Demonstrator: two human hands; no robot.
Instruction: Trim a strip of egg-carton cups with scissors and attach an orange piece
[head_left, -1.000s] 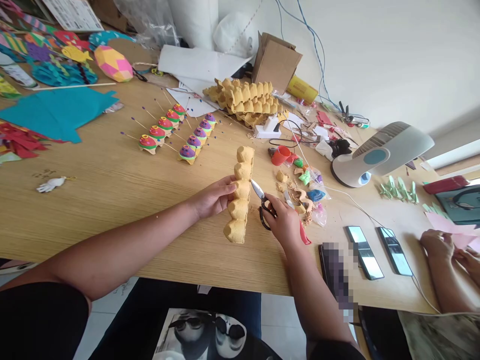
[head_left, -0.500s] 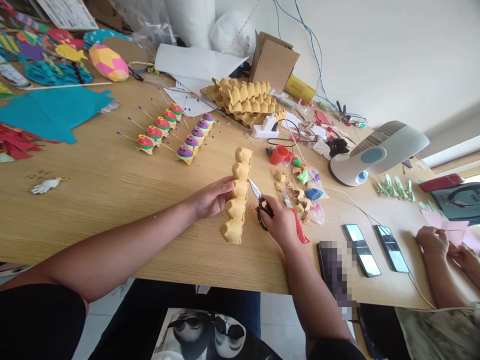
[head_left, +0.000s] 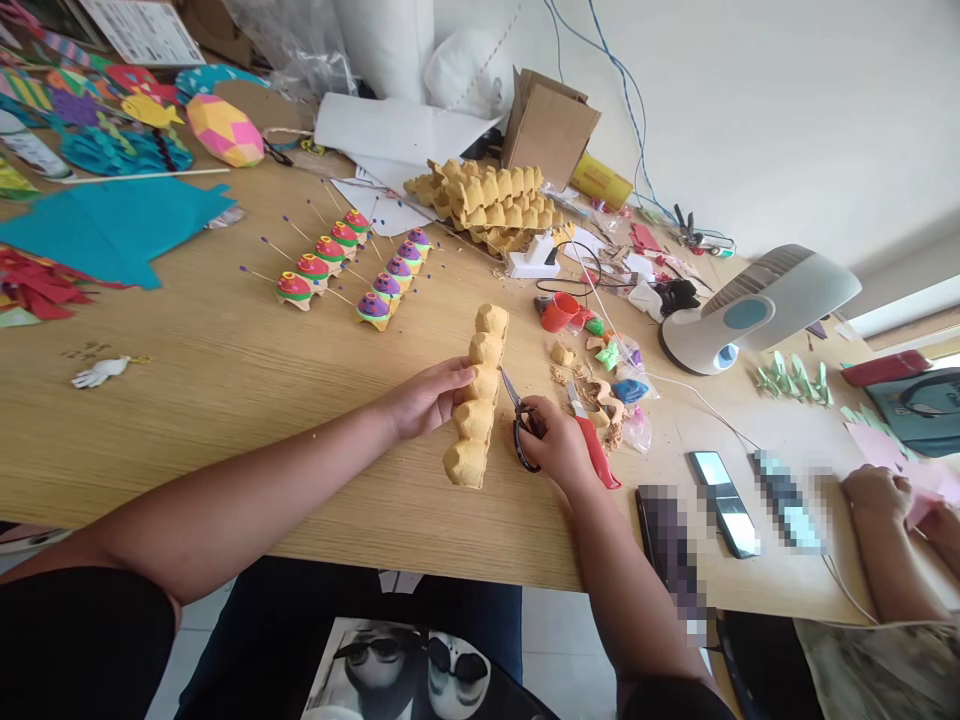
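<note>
Pale grain, like smooth wood with a soft sheen, across the desk (head_left: pixel 225 340). Rough, matt paper pulp in the egg-carton strip (head_left: pixel 474 418), above the desk near its near edge; a similar dry, coarse look in the stacked trays (head_left: pixel 499 190) toward the far edge. Smooth, bright metal on the blades of the scissors (head_left: pixel 512 390), with glossy black plastic on the handles. Smooth red plastic on the grip of the red-handled tool (head_left: pixel 598 455). Matt brown cardboard in the box (head_left: pixel 551 125) by the far edge. Smooth white and grey plastic on the fan (head_left: pixel 802 295). Glassy, mirror-like screen on 1 phone (head_left: pixel 726 505) by the near edge.
</note>
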